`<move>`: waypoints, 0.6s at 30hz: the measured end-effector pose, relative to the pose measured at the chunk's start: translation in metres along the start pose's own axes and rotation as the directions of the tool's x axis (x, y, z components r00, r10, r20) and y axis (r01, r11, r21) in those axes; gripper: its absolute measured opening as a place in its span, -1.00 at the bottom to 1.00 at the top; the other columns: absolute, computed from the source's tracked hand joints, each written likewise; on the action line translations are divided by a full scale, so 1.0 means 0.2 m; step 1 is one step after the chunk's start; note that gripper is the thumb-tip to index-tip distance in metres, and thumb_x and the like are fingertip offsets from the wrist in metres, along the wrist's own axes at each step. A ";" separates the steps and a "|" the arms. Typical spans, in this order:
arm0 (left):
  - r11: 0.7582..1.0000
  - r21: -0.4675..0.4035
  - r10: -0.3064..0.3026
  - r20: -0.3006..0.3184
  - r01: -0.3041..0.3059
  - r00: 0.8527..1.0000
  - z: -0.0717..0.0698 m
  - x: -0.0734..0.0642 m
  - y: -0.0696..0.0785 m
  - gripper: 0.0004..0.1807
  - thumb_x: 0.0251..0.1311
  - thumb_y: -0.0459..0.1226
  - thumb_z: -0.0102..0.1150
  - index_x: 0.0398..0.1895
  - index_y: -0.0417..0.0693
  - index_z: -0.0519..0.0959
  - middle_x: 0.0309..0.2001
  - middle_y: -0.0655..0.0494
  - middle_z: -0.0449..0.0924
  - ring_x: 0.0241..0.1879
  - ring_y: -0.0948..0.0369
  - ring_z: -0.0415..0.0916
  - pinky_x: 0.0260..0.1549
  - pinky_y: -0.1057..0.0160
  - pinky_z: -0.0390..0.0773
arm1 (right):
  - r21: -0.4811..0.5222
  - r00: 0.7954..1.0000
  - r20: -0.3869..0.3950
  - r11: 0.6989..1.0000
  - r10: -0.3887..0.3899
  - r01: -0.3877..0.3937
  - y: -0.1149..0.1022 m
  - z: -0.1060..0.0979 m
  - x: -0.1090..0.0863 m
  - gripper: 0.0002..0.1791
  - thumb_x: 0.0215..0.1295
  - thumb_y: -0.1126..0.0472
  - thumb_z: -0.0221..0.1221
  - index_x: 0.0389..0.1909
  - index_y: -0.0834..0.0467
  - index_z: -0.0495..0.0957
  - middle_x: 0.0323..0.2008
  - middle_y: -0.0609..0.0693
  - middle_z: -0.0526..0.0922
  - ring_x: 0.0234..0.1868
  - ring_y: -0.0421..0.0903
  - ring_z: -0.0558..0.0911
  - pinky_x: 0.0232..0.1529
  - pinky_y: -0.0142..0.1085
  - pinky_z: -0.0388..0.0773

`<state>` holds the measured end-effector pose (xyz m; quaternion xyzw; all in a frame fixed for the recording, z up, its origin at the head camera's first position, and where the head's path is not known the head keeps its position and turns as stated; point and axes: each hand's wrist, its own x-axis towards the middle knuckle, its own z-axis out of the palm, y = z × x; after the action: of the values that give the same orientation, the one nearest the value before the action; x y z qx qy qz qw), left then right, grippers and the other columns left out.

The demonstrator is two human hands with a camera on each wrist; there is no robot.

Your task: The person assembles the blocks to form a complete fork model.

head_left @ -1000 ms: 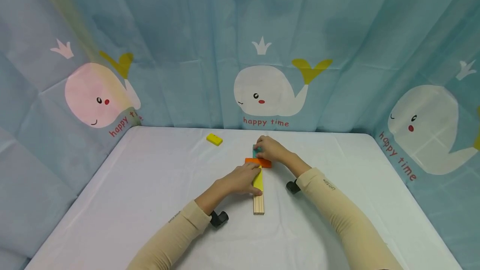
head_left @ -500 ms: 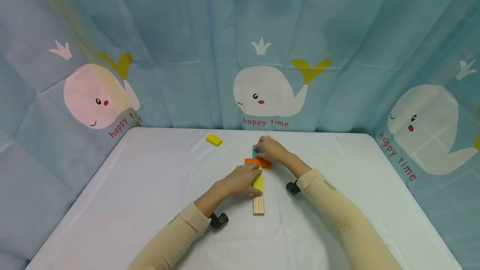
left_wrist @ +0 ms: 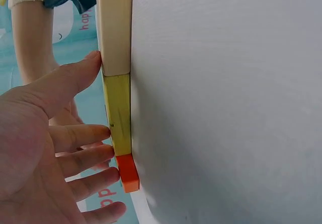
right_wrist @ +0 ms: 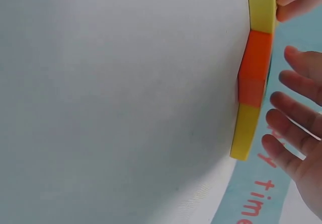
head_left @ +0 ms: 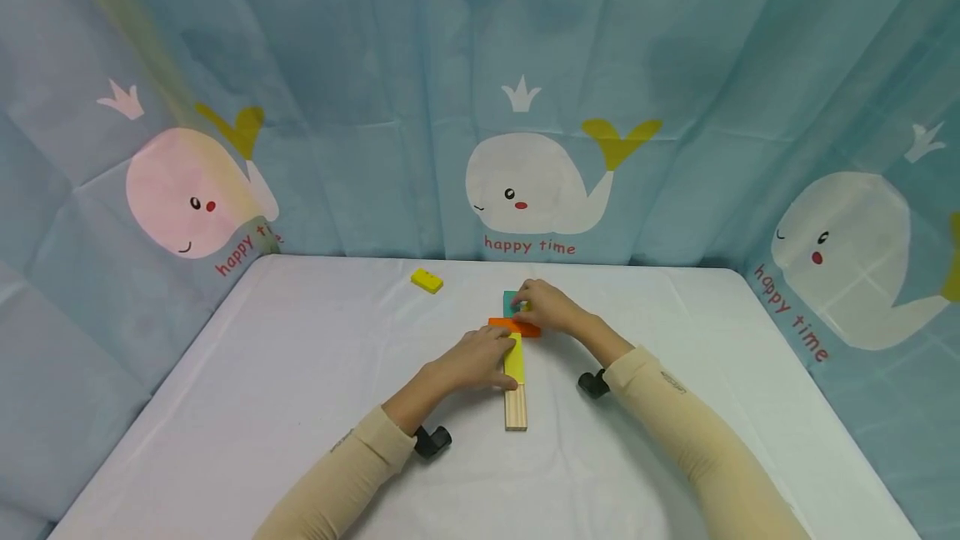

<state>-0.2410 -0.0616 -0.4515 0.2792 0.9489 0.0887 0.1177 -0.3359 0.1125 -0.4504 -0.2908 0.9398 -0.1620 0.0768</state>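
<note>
A row of wooden blocks lies on the white table: a plain wood block [head_left: 516, 411] nearest, a yellow block [head_left: 514, 361], an orange block [head_left: 530, 329] set crosswise, then a teal block [head_left: 509, 301]. In the right wrist view, a second yellow block [right_wrist: 245, 132] shows beyond the orange one. My left hand [head_left: 471, 359] rests along the row with its fingers extended, the thumb touching the plain wood block and fingertips at the yellow and orange blocks. Over the far end is my right hand [head_left: 551, 307], fingers spread and loosely bent, apart from the blocks in its wrist view.
Another yellow block [head_left: 427, 280] lies by itself near the table's back edge, left of the row. A blue curtain [head_left: 360, 190] with whale prints hangs behind and at both sides of the white table [head_left: 300, 357].
My right hand has shifted slightly right and back toward me, uncovering more of the teal block and a bit of yellow beside it. The left hand and the row stay essentially in place.
</note>
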 end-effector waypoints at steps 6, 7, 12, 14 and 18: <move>1.000 -0.019 -0.014 -0.016 0.014 1.000 0.00 -0.01 -0.02 -0.23 0.08 0.13 0.34 0.28 -0.08 0.46 0.34 0.01 0.38 0.34 0.05 0.30 0.29 -0.02 0.37 | 0.007 0.999 -0.005 0.999 -0.052 0.052 0.01 0.00 -0.07 -0.69 0.29 0.11 0.26 -0.04 0.19 0.68 -0.04 0.07 0.62 0.01 0.00 0.57 0.16 -0.11 0.54; 1.000 -0.022 -0.019 -0.019 0.018 1.000 -0.01 -0.02 -0.02 -0.23 0.07 0.13 0.35 0.28 -0.09 0.45 0.34 0.00 0.38 0.34 0.04 0.29 0.29 -0.03 0.36 | 0.005 0.998 -0.008 0.998 -0.063 0.063 0.01 0.01 -0.09 -0.68 0.29 0.10 0.26 -0.03 0.19 0.68 -0.05 0.07 0.63 0.00 0.00 0.57 0.15 -0.11 0.55; 0.999 -0.030 -0.032 -0.026 0.031 0.999 -0.01 -0.03 -0.04 -0.22 0.08 0.14 0.34 0.29 -0.11 0.45 0.35 -0.02 0.37 0.38 0.00 0.26 0.32 -0.06 0.32 | 0.007 0.994 -0.016 0.995 -0.104 0.104 0.00 0.02 -0.15 -0.64 0.23 0.11 0.32 -0.02 0.22 0.67 -0.04 0.08 0.64 -0.02 -0.02 0.57 0.13 -0.12 0.56; 0.999 -0.038 -0.034 -0.028 0.033 0.999 -0.01 -0.04 -0.04 -0.22 0.08 0.14 0.34 0.29 -0.10 0.45 0.35 -0.02 0.37 0.38 0.01 0.26 0.33 -0.05 0.32 | 0.017 0.995 -0.010 0.995 -0.102 0.102 -0.01 0.02 -0.18 -0.63 0.20 0.12 0.34 -0.01 0.22 0.66 -0.02 0.09 0.64 -0.01 -0.01 0.57 0.14 -0.11 0.55; 0.997 -0.068 -0.034 -0.034 0.032 0.999 -0.02 -0.05 -0.05 -0.24 0.08 0.13 0.34 0.27 -0.09 0.46 0.35 -0.03 0.38 0.38 0.01 0.26 0.34 -0.07 0.31 | 0.052 0.997 0.028 0.997 -0.066 0.065 -0.04 0.02 -0.22 -0.58 0.21 0.11 0.33 0.05 0.21 0.63 0.08 0.12 0.60 0.08 0.02 0.54 0.20 -0.07 0.52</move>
<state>-0.2397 -0.0761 -0.4494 0.2577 0.9518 0.1234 0.1119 -0.2937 0.1296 -0.4497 -0.3217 0.9241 -0.1841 0.0928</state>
